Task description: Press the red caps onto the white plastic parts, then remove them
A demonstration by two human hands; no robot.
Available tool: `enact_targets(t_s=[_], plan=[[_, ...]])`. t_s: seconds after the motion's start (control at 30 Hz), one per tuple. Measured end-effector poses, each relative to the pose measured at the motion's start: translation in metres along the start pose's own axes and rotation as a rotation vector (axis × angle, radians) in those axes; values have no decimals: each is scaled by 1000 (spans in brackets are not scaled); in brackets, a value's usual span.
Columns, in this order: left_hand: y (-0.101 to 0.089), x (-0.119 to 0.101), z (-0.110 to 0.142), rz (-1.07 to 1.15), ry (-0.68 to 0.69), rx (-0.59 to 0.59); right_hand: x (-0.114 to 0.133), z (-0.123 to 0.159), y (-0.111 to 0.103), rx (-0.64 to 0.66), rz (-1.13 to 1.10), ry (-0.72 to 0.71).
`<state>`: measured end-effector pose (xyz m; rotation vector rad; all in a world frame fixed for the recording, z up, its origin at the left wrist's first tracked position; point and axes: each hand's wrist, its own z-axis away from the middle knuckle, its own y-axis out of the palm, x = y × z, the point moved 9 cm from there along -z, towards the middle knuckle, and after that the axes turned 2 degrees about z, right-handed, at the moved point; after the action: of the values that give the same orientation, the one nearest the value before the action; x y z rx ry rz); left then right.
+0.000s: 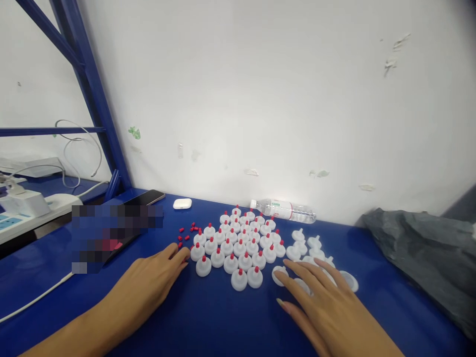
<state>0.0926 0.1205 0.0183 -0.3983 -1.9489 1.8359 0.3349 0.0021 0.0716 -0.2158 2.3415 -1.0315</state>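
My left hand [158,277] rests low over the blue table with its fingers curled together, beside several loose red tips [187,238]. Whatever its fingertips pinch, if anything, is hidden. Over on the right, my right hand [316,295] is open, its fingers spread above white nozzle caps without red tips [279,275]. One fingertip is at the edge of the nearest bare cap; other caps are partly covered by the fingers. Between both hands stands a cluster of white nozzle caps with red tips [231,264], upright and close together.
A clear plastic bottle [286,210] lies along the wall behind the caps. Further left are a white earphone case [182,204], a phone [150,197] and a white cable [40,296]. A dark grey plastic bag [412,253] lies at right. A blue metal frame [98,99] rises at left.
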Motion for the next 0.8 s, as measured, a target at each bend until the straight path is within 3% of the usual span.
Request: enact_targets(t_s=[0.1,0.23,0.3,0.43,0.53,0.8], plan=[[-11,-4,0,-35,75,-148,2,-10,-5,-17,-93,33],[-47,-24,1,-33,234,-386,6,-32,-7,-77,-253,35],[-56,-39,-5,-38,341,-387,6,-45,-6,-105,-308,16],[-53,-59,-23,-89,440,-308,3,-57,-11,-229,-368,-4],[-48,-60,-28,-82,445,-314,5,-52,-15,-293,-393,-8],[-54,-55,-10,7,473,-362,22,-40,-21,-284,-433,-49]])
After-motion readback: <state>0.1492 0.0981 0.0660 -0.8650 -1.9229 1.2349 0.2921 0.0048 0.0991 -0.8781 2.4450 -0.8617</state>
